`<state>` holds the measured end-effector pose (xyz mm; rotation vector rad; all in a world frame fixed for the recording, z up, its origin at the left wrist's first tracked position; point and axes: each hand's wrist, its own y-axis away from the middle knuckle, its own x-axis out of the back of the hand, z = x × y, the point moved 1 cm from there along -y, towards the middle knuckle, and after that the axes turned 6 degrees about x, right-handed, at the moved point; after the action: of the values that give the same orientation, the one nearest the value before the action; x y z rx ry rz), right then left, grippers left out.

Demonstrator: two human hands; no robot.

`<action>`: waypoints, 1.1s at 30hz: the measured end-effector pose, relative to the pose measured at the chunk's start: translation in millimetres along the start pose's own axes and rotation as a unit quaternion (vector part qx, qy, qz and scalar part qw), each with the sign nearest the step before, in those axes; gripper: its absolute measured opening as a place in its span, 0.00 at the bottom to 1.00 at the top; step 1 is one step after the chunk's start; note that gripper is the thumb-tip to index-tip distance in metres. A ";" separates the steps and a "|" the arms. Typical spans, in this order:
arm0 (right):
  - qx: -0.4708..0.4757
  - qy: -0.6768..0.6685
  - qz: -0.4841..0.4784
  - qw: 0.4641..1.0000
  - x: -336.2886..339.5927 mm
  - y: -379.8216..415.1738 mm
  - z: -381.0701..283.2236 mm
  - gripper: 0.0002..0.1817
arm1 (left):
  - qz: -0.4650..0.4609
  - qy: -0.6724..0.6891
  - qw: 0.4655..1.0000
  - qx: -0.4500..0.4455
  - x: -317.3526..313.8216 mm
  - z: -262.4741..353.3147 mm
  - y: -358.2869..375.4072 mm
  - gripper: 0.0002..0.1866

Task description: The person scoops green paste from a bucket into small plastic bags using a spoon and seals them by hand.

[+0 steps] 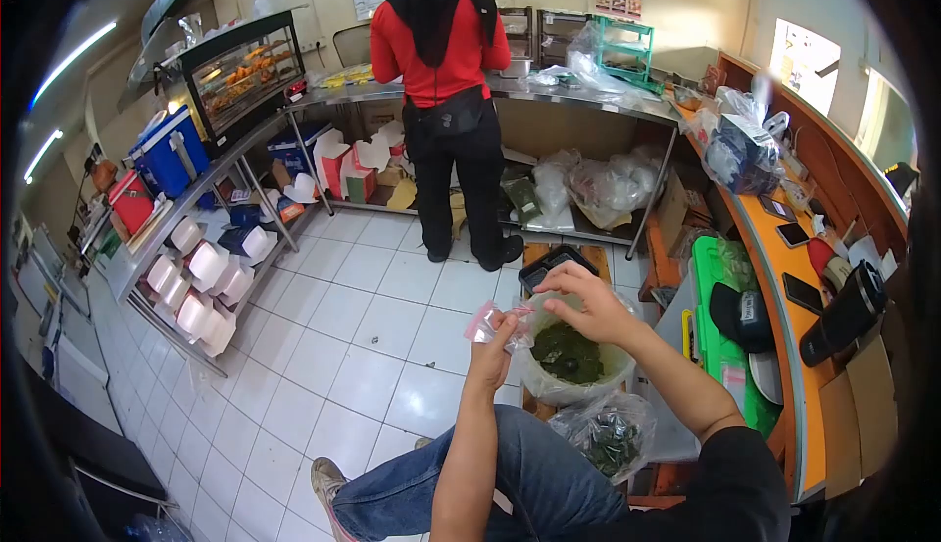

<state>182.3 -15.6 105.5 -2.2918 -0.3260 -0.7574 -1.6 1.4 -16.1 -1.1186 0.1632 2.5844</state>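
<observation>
My left hand (493,341) is closed on a small clear plastic bag (482,323) with a pink edge, held upright to the left of a bucket. My right hand (590,304) hovers over the bucket's far rim, fingers curved and apart, with nothing visible in them. Dark green contents (567,354), wet-looking or leafy, lie inside the pale bucket (619,370); I cannot make out exactly what they are. Nearer to me, a clear plastic bag (610,434) of dark green stuff rests against my leg. Behind my right hand is a black tray (549,266).
A person in a red top (438,62) stands at the steel counter (588,91), facing away. Food boxes (206,263) fill a rack at left, below a glass display case (245,76). At right, an orange counter (784,248) carries phones and a black tumbler (845,314).
</observation>
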 end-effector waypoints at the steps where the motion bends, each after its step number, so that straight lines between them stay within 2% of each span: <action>1: 0.046 0.072 -0.014 0.996 -1.8 -1.8 -2.6 0.14 | 0.002 -0.001 1.000 -0.003 -0.1 0.3 0.6 0.08; 5: 0.032 0.089 -0.083 0.992 -2.4 -4.3 -0.3 0.16 | 0.004 -0.022 1.000 0.011 0.9 1.7 3.2 0.07; 7: 0.054 0.069 0.035 0.996 -4.6 -7.9 -12.1 0.23 | 0.008 -0.011 1.000 0.010 1.5 0.0 7.2 0.07; 8: -0.023 -0.096 0.091 0.991 -2.0 -3.0 -29.6 0.31 | 0.000 -0.022 1.000 0.006 1.5 1.7 6.0 0.07; 9: -0.040 -0.278 0.147 0.948 4.4 -4.8 -49.8 0.37 | -0.005 -0.031 1.000 0.001 1.1 4.4 2.8 0.09; 10: 0.043 -0.561 0.146 0.814 14.9 -3.9 -81.1 0.47 | 0.025 -0.046 0.999 0.013 -3.6 8.9 4.6 0.08; 12: 0.071 -0.733 0.130 0.663 28.8 -1.2 -162.2 0.52 | 0.027 -0.076 0.996 0.022 3.5 1.8 -1.6 0.10; 13: 0.101 -0.752 0.084 0.646 34.0 -2.3 -184.3 0.51 | 0.027 -0.099 0.994 0.020 9.1 -2.3 -4.9 0.11; 14: 0.131 -0.736 0.033 0.664 34.7 -0.4 -196.4 0.50 | 0.031 -0.089 0.996 0.000 13.4 -7.9 -7.3 0.15; 15: 0.156 -0.711 0.001 0.685 33.1 -0.9 -203.0 0.49 | 0.044 -0.069 0.997 -0.014 -2.3 3.7 0.3 0.07; 17: 0.177 -0.688 -0.030 0.703 29.8 -2.5 -210.6 0.47 | 0.059 -0.102 0.993 -0.021 4.0 -2.8 5.0 0.08; 19: 0.187 -0.681 -0.050 0.707 22.8 -3.7 -212.5 0.44 | 0.025 -0.078 0.996 -0.036 0.4 4.0 0.3 0.09; 22: 0.193 -0.679 -0.068 0.705 13.4 -5.5 -215.1 0.41 | 0.051 -0.073 0.996 -0.028 -2.5 8.3 6.4 0.11; 33: 0.201 -0.648 -0.109 0.727 -8.6 -8.5 -221.1 0.29 | 0.005 -0.060 0.997 -0.041 -4.0 6.8 -0.2 0.12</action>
<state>77.1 -160.8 235.5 -1.9697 -1.2384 0.9144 -3.7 2.1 -8.6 -0.9872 0.0349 2.6801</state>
